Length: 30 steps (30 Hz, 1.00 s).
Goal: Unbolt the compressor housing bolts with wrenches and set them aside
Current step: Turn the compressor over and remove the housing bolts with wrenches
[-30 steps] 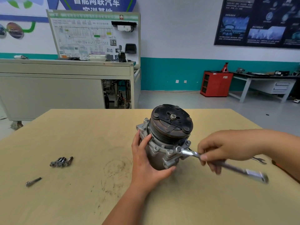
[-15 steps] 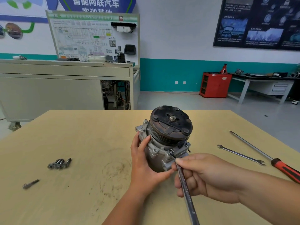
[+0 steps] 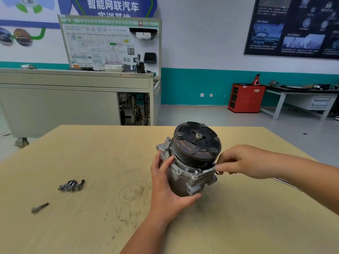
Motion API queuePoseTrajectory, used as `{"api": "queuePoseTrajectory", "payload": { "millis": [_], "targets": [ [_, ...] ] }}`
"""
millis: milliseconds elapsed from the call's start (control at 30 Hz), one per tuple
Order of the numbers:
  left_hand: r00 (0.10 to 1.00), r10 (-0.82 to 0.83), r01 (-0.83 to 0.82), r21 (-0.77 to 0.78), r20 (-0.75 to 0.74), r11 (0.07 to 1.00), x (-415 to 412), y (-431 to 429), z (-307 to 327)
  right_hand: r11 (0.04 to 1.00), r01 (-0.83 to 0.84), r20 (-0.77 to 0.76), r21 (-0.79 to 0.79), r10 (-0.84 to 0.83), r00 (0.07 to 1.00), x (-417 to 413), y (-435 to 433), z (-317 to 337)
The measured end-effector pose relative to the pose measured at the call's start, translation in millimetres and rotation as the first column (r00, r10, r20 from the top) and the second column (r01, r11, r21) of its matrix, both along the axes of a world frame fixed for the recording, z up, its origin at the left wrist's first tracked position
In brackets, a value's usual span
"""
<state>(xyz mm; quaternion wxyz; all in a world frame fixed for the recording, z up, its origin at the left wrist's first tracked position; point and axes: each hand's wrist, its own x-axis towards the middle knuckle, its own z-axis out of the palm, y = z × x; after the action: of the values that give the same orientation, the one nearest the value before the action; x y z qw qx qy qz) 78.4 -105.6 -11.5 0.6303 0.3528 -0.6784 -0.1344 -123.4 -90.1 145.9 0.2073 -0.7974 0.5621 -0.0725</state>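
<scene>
1. far left on the tabletop we see a lone bolt, and to its right, a little further back, a cluster of loose bolts lying side by side.
2. our left hand curls around the near side of the compressor, which stands mid-tabletop with its dark pulley face tilted up.
3. a wrench has its head set against the compressor's right-hand flange.
4. our right hand pinches that wrench's shank close to the head.
5. a metal shaft of another tool shows below our right forearm, lying on the tabletop.
</scene>
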Motion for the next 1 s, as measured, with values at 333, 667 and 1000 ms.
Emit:
{"api": "queuePoseTrajectory", "payload": {
  "millis": [333,667,1000],
  "targets": [
    [1.000,0.013,-0.013,-0.014,0.001,1.000,0.1,-2.1,-1.9,0.804,-0.166,0.560,0.572,-0.234,0.795,7.0,45.9,-25.4],
    [1.000,0.006,-0.006,-0.022,-0.025,1.000,-1.4,1.1,1.3,0.781,-0.130,0.641,0.611,-0.392,0.660,44.3,59.7,-29.3],
    [1.000,0.002,-0.002,-0.021,-0.003,1.000,0.2,-1.6,-1.2,0.805,-0.056,0.337,0.590,-0.183,0.924,29.1,37.3,-11.6]
  ]
}}
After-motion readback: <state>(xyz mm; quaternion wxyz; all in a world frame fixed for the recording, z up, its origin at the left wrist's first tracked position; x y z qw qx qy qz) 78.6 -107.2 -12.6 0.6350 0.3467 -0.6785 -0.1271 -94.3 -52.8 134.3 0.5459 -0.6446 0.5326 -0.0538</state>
